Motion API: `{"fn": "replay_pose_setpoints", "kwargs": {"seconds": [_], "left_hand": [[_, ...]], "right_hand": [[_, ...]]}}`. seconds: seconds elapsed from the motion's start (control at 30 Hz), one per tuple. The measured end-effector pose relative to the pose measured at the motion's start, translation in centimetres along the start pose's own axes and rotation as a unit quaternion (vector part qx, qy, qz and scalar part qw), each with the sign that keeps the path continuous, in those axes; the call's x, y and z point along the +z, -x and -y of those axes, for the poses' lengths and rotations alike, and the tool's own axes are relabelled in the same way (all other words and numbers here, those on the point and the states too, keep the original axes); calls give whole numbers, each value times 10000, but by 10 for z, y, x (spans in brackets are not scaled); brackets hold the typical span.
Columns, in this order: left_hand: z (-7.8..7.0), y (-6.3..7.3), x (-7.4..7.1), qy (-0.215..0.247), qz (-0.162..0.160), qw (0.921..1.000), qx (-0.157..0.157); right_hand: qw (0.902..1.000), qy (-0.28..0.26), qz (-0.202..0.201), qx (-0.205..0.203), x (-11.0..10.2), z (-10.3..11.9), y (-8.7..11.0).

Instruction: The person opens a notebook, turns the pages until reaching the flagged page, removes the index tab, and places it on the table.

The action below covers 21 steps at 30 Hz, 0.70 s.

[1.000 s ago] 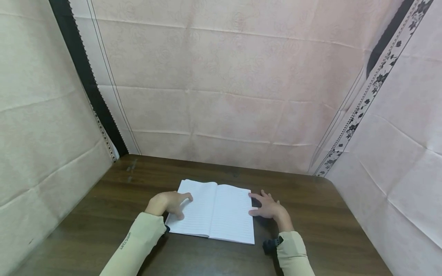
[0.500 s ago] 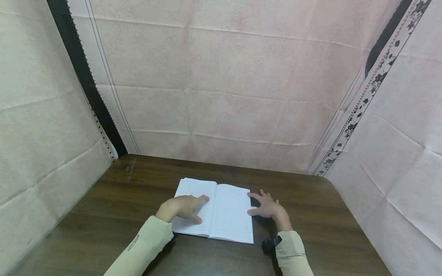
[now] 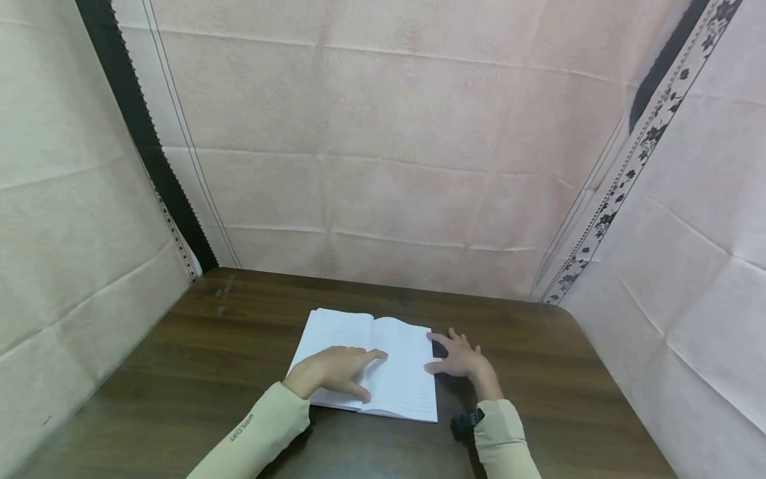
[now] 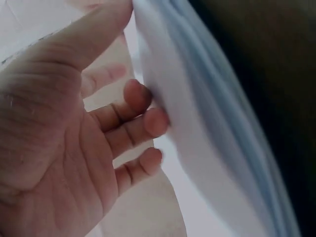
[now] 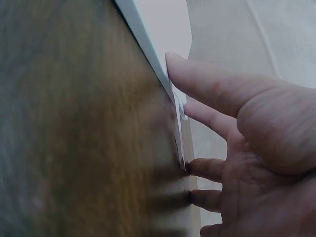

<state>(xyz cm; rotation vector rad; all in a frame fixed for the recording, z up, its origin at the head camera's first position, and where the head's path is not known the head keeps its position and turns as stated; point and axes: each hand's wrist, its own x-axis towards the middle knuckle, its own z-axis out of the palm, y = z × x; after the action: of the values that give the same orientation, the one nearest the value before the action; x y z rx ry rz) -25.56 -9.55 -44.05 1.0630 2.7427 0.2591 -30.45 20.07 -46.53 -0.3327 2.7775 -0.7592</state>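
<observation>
Left hand (image 3: pixel 335 372) lay flat with fingers straight across the open notebook (image 3: pixel 399 372), gripping nothing, apparently pressing the pages down so they stayed flat. Right hand (image 3: pixel 459 359) rested loose and spread at the book's right edge, thumb touching the page edge, likely steadying it. Notebook lay mid-way across a dark wooden table (image 3: pixel 179 372), boxed in by creased pinkish cloth walls (image 3: pixel 383 166).

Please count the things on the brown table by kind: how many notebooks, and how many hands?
Open white lined notebook on the dark brown wooden table: 1
Bare hands, left hand and right hand: 2
Total: 3
</observation>
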Motion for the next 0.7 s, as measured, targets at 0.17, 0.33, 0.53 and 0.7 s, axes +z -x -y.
{"fn": "replay_pose_setpoints", "kwargs": {"seconds": [0.17,0.33,0.53,0.7], "left_hand": [[-6,-4,5,-192,-73,9997,137],[-13,-5,8,-223,-45,9997,132],[-22,-5,9,-371,-18,9992,167],[-25,-6,9,-353,-69,9992,200]], "right_hand": [[9998,140,-123,54,4,1,-1],[9995,265,-170,98,5,5,1],[9990,362,-230,85,6,7,0],[9987,424,-281,102,8,9,1]]}}
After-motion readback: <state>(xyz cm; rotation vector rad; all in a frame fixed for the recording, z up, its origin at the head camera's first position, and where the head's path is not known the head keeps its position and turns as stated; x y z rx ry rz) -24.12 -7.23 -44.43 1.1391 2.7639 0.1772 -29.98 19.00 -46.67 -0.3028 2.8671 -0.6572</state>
